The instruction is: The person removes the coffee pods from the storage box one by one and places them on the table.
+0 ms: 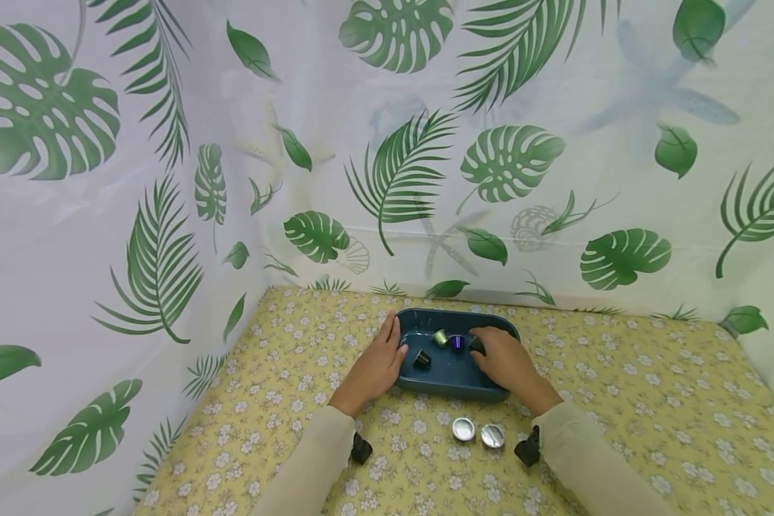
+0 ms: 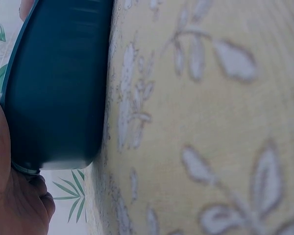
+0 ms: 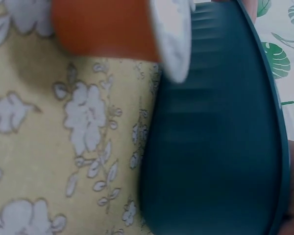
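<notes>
A dark teal tray (image 1: pixel 451 389) sits on the table. My left hand (image 1: pixel 375 362) holds its left end, fingers along the outside and thumb at the rim. Over the right end reaches my right hand (image 1: pixel 506 358), its thumb and fingertips around a dark coffee capsule (image 1: pixel 476 345), which the hand partly hides. Inside the tray lie a green capsule (image 1: pixel 441 338), a purple capsule (image 1: pixel 456 343) and a black capsule (image 1: pixel 422 359), the last one toward the left. The right wrist view shows the tray's outer wall (image 3: pixel 215 147) close by.
Two capsules with silver lids, one left (image 1: pixel 464 429) and one right (image 1: pixel 493 436), stand lid up in front of the tray. An orange capsule body (image 3: pixel 105 27) shows large in the right wrist view. A yellow floral cloth (image 1: pixel 284 430) covers the table; leaf-patterned curtains (image 1: pixel 387 236) hang behind.
</notes>
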`<state>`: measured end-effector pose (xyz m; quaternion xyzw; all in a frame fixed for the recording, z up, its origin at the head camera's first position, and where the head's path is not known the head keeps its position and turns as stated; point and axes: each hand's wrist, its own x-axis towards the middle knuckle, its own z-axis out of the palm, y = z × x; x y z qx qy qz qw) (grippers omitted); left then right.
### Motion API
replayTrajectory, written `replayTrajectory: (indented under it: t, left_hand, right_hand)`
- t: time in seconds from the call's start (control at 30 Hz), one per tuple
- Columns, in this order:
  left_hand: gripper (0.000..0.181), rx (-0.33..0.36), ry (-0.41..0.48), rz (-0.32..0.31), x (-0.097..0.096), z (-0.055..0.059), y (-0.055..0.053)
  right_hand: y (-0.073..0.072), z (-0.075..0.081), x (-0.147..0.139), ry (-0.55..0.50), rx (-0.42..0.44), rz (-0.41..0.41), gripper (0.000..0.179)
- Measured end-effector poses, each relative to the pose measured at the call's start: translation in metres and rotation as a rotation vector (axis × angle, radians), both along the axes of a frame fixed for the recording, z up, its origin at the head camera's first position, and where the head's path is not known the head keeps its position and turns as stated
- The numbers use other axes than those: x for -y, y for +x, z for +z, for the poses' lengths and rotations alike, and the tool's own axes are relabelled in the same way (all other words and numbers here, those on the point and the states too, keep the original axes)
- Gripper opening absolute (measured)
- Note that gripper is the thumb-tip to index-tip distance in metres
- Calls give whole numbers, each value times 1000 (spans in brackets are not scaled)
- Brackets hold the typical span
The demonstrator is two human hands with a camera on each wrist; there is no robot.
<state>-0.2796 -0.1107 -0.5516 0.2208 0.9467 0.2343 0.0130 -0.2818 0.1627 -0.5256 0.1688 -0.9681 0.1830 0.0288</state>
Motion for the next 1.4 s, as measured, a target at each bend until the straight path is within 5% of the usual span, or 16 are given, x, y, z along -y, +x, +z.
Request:
replayTrajectory:
  t: [1.4]
  left_hand:
    - [64,-2,11,-6,-1,1,1]
  right_hand:
    - [3,-7,3,88,-22,-21,38]
